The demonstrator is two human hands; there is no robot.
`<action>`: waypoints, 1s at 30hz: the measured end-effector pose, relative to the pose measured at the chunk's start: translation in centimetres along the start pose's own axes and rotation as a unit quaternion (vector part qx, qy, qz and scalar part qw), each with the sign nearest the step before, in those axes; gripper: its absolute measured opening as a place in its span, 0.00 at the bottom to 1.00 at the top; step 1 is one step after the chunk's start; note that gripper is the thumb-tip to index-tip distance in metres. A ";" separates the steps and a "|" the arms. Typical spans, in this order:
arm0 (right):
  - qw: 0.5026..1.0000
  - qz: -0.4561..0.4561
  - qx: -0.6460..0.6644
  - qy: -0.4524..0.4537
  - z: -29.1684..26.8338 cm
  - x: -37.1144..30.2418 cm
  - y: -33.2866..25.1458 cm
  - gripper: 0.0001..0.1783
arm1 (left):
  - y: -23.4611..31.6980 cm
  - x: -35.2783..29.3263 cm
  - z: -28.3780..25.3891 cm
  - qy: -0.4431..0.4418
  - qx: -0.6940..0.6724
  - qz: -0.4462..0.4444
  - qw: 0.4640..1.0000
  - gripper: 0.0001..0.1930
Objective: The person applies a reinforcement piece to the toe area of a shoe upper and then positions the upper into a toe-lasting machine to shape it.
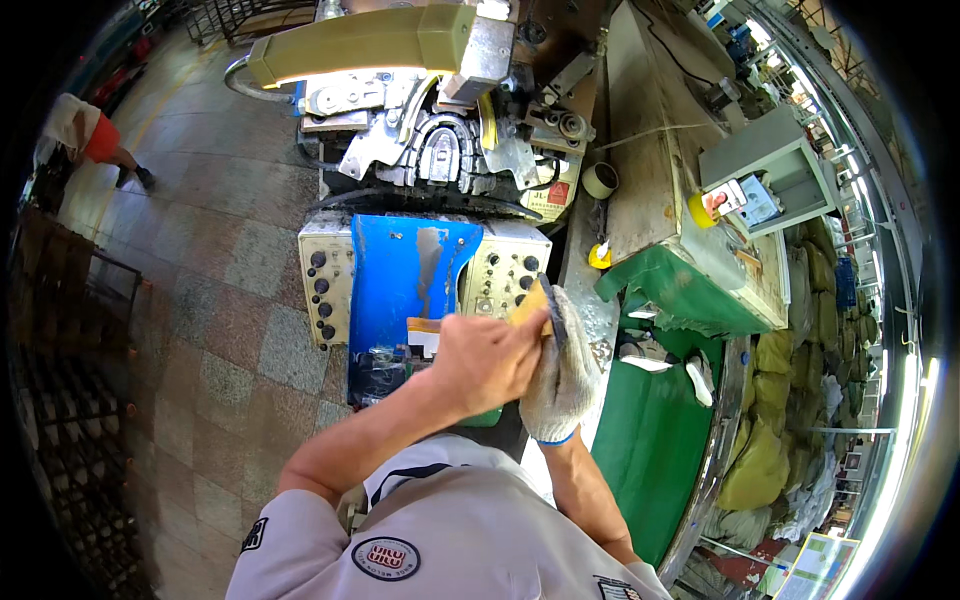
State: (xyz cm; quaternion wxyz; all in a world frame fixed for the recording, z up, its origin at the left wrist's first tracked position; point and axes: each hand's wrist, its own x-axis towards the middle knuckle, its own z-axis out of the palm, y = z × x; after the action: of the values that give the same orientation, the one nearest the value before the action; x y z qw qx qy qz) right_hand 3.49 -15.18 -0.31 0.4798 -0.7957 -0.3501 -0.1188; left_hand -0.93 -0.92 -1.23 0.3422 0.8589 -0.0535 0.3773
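My bare left hand [487,358] is closed in front of the machine, its fingers pressed against a tan piece with a dark edge [536,302] that looks like a shoe upper. From the right, my right hand [562,385], in a white knit glove with a blue cuff edge, is wrapped round the same piece. Most of it is hidden by the fingers. Beyond the hands stands a shoe-shaping machine with a horseshoe-shaped metal clamp [440,150]. Below the clamp is a blue metal panel [385,265], flanked by cream control boxes [327,285] with black knobs.
On the right, a green belt [650,470] carries several shoes [699,378] beside a wooden bench [650,190]. A yellow bottle [600,256] and a cup-like roll [600,180] sit near the machine. A dark rack [75,430] stands left; another person [95,135] walks at far left.
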 end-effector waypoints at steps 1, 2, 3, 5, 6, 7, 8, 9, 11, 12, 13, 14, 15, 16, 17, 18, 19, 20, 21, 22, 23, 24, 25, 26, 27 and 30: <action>0.999 0.031 0.031 0.006 0.2 -0.9 0.8 0.20 | 0.4 -0.3 0.1 0.016 -0.018 0.018 1.000 0.22; 0.996 0.061 0.061 0.012 0.6 -2.0 1.8 0.21 | 0.7 -0.2 0.0 0.024 -0.022 0.022 0.999 0.21; 0.991 0.092 0.093 0.018 0.8 -2.1 2.0 0.21 | 0.9 -0.1 -0.1 0.032 -0.025 0.026 0.999 0.21; 1.000 0.026 0.003 -0.001 0.3 -1.6 1.8 0.21 | 0.2 0.2 -0.2 -0.005 -0.004 -0.013 1.000 0.21; 0.999 -0.014 -0.029 -0.005 0.0 -1.0 1.0 0.21 | -0.1 0.5 -0.3 -0.023 0.006 -0.032 0.999 0.20; 0.997 -0.053 -0.062 -0.008 -0.2 -0.6 0.7 0.21 | 0.1 0.4 -0.3 -0.011 -0.009 -0.021 1.000 0.20; 0.999 -0.031 -0.013 0.027 0.4 -0.8 1.1 0.21 | 0.5 0.1 -0.2 0.000 -0.024 -0.010 1.000 0.20; 1.000 -0.016 -0.012 0.020 0.2 -0.7 1.0 0.22 | 0.9 -0.3 -0.1 0.009 -0.041 -0.001 0.999 0.20; 0.996 -0.071 -0.056 0.020 0.2 -0.1 1.1 0.23 | 0.6 -0.2 -0.3 -0.033 -0.050 -0.054 0.997 0.19; 0.994 -0.090 -0.069 0.004 0.2 -0.3 1.2 0.23 | 0.2 0.0 -0.2 -0.023 -0.056 -0.074 0.995 0.19; 0.991 -0.108 -0.082 -0.011 0.2 -0.5 1.3 0.23 | 0.1 0.2 -0.2 -0.014 -0.062 -0.093 0.994 0.18; 0.989 -0.124 -0.084 0.006 0.2 -0.1 1.3 0.23 | 0.2 0.3 -0.5 -0.031 -0.081 -0.094 0.992 0.17; 0.993 -0.096 -0.064 0.012 0.3 -0.4 1.6 0.23 | 0.5 0.2 -0.6 -0.039 -0.095 -0.093 0.990 0.16; 0.997 -0.069 -0.043 0.018 0.6 -0.8 2.2 0.23 | 0.8 0.1 -0.8 -0.048 -0.108 -0.093 0.989 0.15; 0.999 -0.042 -0.022 0.024 0.6 -1.0 2.5 0.23 | 1.0 0.0 -0.9 -0.056 -0.122 -0.093 0.987 0.15; 0.996 -0.063 -0.058 0.000 0.3 -0.5 1.9 0.23 | 0.4 0.0 -0.8 -0.057 -0.136 -0.113 0.983 0.14; 0.989 -0.112 -0.094 -0.009 0.1 -0.4 1.8 0.22 | 0.2 0.0 -0.7 -0.042 -0.148 -0.118 0.981 0.14; 0.990 -0.113 -0.088 -0.004 0.2 -0.5 1.9 0.22 | 0.2 0.1 -0.6 -0.027 -0.160 -0.122 0.979 0.14; 0.990 -0.114 -0.083 0.002 0.4 -0.7 2.2 0.22 | 0.1 0.1 -0.5 -0.013 -0.173 -0.126 0.977 0.14; 0.995 -0.085 -0.054 0.010 0.6 -0.8 2.3 0.23 | 0.7 0.1 -1.1 -0.035 -0.161 -0.117 0.979 0.15; 0.998 -0.055 -0.024 0.018 0.7 -0.9 2.5 0.23 | 0.5 0.0 -0.9 -0.027 -0.173 -0.120 0.977 0.15; 0.999 -0.033 -0.002 0.018 1.0 -0.9 2.7 0.24 | 0.2 -0.2 -0.5 -0.019 -0.183 -0.123 0.975 0.16; 0.998 -0.060 -0.030 0.006 0.9 -1.0 2.5 0.23 | 0.1 -0.2 -0.3 -0.011 -0.194 -0.126 0.973 0.16; 0.994 -0.088 -0.058 -0.005 0.7 -0.9 2.0 0.23 | -0.1 -0.2 -0.4 0.014 -0.178 -0.112 0.978 0.17; 0.989 -0.115 -0.086 -0.015 0.6 -0.8 1.8 0.23 | 0.0 -0.2 -0.6 -0.004 -0.209 -0.132 0.969 0.17; 1.000 -0.007 0.017 0.006 1.4 -1.2 3.0 0.24 | 0.5 -0.9 -0.4 -0.030 -0.275 -0.162 0.947 0.17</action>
State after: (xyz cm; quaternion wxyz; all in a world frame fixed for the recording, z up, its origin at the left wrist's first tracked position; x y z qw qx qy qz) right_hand 4.40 -15.44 -3.71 0.4941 -0.7843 -0.3550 -0.1211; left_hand -1.98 -1.24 -1.35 0.6197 0.7395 -0.0254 0.2616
